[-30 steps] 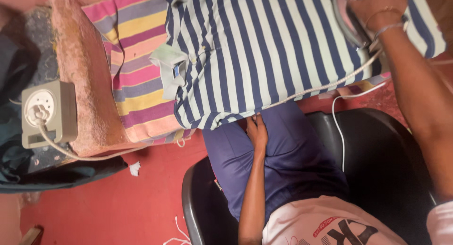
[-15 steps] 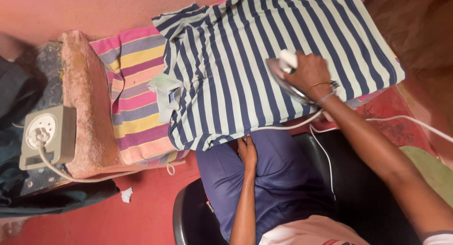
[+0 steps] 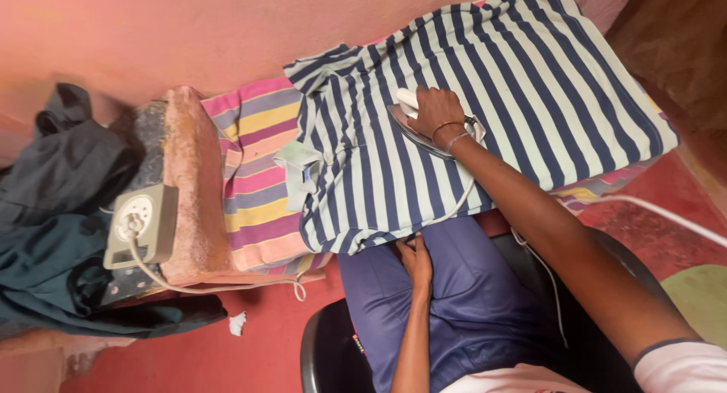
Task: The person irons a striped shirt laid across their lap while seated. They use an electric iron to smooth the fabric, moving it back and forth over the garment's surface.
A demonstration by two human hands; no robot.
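A navy and white striped polo shirt (image 3: pixel 530 82) lies spread over a multicoloured striped cloth (image 3: pixel 254 173) on a low surface. My right hand (image 3: pixel 435 113) is closed on the handle of an electric iron (image 3: pixel 407 114), which rests on the shirt's chest near the collar (image 3: pixel 299 169). The iron's white cord (image 3: pixel 454 204) trails back toward my lap. On my blue-trousered thigh, my left hand (image 3: pixel 416 260) touches the shirt's near hem; whether it pinches the fabric is unclear.
A grey socket box (image 3: pixel 140 226) with a plugged-in white cable sits on a pink stone block (image 3: pixel 189 188). Dark clothes (image 3: pixel 53 234) are heaped at the left. I sit on a black chair (image 3: pixel 326 347) over a red floor; a pink wall is behind.
The iron and my right hand have slid left across the shirt toward the collar. The view has shifted, showing more of the wall and the dark clothes. My left hand stays at the hem.
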